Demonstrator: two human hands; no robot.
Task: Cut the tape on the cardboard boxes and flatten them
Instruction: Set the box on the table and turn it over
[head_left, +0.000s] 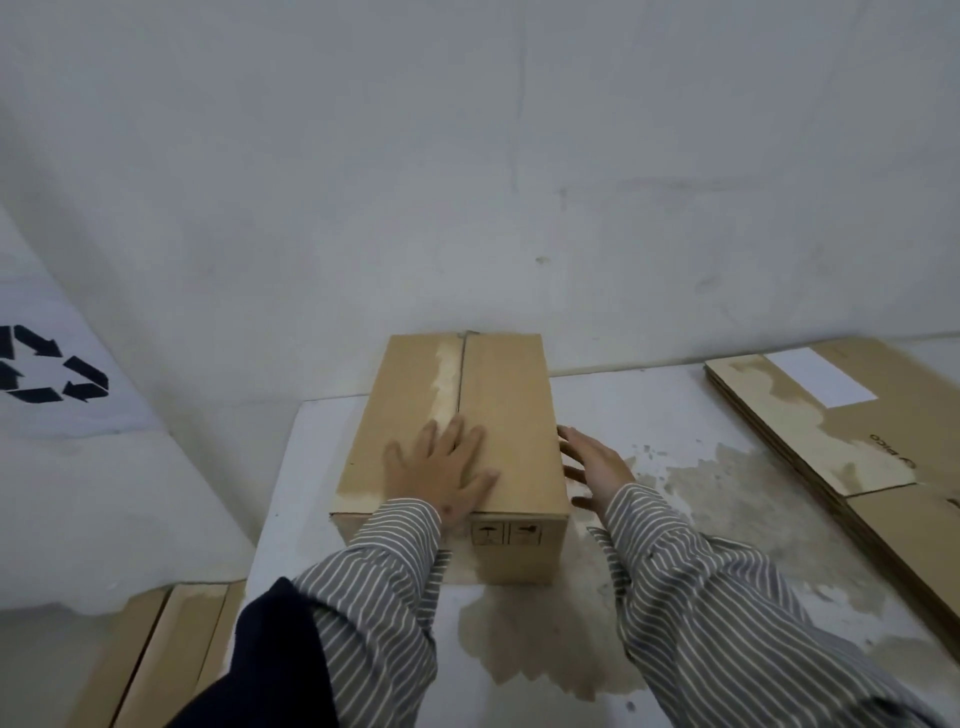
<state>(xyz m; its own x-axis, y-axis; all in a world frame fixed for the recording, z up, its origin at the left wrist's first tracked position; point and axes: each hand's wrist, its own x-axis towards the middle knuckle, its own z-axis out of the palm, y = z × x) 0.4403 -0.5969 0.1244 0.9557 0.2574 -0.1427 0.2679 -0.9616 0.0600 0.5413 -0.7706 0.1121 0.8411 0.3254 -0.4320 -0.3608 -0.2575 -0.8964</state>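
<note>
A closed brown cardboard box (498, 395) stands on the white table (649, 415), its long side running away from me. A centre seam with pale tape residue runs along its top. My left hand (441, 473) lies flat on the near part of the top, fingers spread over the seam. My right hand (592, 462) is open beside the box's right wall, fingertips touching its upper edge. Both arms wear grey striped sleeves. No cutting tool is in view.
A stack of flattened cardboard (841, 441) lies on the table's right side. More flat cardboard (156, 654) leans low at the left, under a white bag with a recycling symbol (52, 374). A grey wall stands right behind the box. The tabletop has worn brown patches.
</note>
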